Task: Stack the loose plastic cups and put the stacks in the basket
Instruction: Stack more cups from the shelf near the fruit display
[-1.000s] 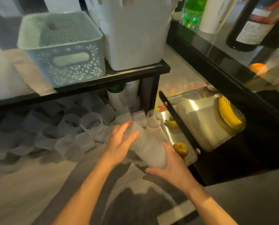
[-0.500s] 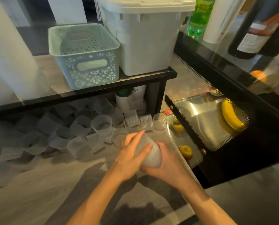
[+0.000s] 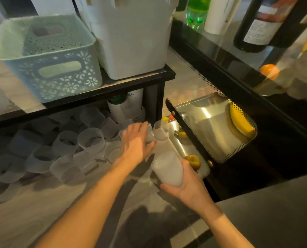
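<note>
Both hands have come apart since half a second ago, when they were cupped together round the stack: now the left hand (image 3: 134, 142) has let go and is stretched forward again toward the loose cups.

Nearest me, the right hand (image 3: 186, 183) holds the stack of cups (image 3: 167, 169) from below and behind, its fingers (image 3: 168, 187) curled round the closed end so the open mouth tilts up and away. I take that as deliberate: the mouth faces the pile, ready to take the next cup. The stack hangs just above the surface (image 3: 42, 208), by its right edge, close to the steel tray (image 3: 215, 122) where a small apple (image 3: 193, 161) lies.

A little further on, the left hand is flat and released, fingers straight and spread, palm down over a ribbed cup (image 3: 150, 131) near the shelf's black upright. Whether it already touches that cup I cannot tell; it grips nothing yet.

Beyond it the loose cups (image 3: 90, 140) sit scattered under the shelf (image 3: 131, 88), some upright, some tipped, so a good many are left to gather.

On top of the shelf stands the pale green basket (image 3: 47, 56), with no cup stacks visible in it, beside a white bin (image 3: 133, 38). It sits well above and behind the work, so I expect the stack goes up only when full. A banana (image 3: 240, 120) lies on the far side of the tray.
</note>
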Motion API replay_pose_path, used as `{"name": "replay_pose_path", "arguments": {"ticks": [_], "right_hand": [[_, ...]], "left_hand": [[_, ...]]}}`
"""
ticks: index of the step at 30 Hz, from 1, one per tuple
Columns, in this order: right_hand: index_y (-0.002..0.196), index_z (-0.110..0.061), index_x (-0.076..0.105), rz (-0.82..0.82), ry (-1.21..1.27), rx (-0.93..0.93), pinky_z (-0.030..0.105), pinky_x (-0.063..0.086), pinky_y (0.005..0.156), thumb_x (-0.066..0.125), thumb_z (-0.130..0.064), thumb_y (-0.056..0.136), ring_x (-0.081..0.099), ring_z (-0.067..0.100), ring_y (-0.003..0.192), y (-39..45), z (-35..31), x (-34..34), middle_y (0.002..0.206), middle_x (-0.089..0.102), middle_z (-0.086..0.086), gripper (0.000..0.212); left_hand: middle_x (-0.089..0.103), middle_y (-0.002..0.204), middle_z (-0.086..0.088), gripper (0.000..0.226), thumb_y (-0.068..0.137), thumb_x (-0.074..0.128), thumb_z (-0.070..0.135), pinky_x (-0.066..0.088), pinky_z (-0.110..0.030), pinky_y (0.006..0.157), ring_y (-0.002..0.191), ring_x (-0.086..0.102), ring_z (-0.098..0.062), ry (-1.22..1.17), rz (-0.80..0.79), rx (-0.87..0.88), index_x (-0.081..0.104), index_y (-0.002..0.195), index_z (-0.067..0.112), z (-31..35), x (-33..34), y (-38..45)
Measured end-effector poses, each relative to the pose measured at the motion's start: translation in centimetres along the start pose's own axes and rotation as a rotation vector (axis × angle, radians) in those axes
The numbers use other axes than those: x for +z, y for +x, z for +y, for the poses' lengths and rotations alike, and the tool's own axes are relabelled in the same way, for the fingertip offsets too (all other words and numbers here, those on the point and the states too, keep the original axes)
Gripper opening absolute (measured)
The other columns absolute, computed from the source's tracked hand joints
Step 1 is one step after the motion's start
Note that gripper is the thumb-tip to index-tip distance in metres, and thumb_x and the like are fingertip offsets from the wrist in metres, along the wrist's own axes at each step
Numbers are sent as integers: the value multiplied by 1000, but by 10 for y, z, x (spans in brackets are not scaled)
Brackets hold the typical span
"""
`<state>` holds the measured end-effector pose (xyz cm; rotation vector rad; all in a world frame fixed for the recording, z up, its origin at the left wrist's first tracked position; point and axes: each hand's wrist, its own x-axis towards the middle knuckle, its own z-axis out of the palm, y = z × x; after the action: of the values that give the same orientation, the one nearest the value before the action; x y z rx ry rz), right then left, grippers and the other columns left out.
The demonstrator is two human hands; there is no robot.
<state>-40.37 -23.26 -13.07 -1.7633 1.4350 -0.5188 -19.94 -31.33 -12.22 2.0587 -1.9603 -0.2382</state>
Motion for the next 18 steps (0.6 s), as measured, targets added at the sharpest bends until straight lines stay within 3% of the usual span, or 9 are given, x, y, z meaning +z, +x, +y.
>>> {"name": "replay_pose_path", "arguments": {"ticks": [2, 8, 13, 18], "right_hand": [[129, -46, 28, 6, 19, 35, 38, 56, 87, 78, -69, 54, 53, 7, 110, 2, 6, -4, 119, 44, -24, 93], [130, -41, 33, 34, 95, 33, 31, 56, 90, 84, -60, 60, 53, 2, 110, 9, 22, -3, 116, 42, -29, 88], [132, -32, 33, 70, 2, -26, 26, 55, 90, 76, -68, 65, 52, 5, 112, 9, 33, 4, 117, 42, -20, 88], [133, -32, 30, 58, -24, -8, 20, 53, 88, 79, -63, 65, 51, 6, 109, 11, 34, 5, 115, 40, -19, 90]], "left_hand": [[34, 152, -7, 82, 89, 59, 54, 22, -44, 116, 142, 26, -29, 245, 2, 58, 24, 152, 16, 0, 9, 25], [42, 149, -12, 82, 89, 58, 57, 18, -48, 118, 144, 28, -33, 528, -108, 135, 29, 150, 10, 3, 38, 60], [51, 119, -7, 64, 85, 57, 63, 31, -42, 106, 114, 43, -26, 622, -101, 130, 51, 126, 14, 6, 49, 59], [49, 115, -6, 62, 84, 56, 66, 34, -39, 100, 108, 42, -25, 614, -108, 133, 52, 120, 15, 6, 43, 47]]}}
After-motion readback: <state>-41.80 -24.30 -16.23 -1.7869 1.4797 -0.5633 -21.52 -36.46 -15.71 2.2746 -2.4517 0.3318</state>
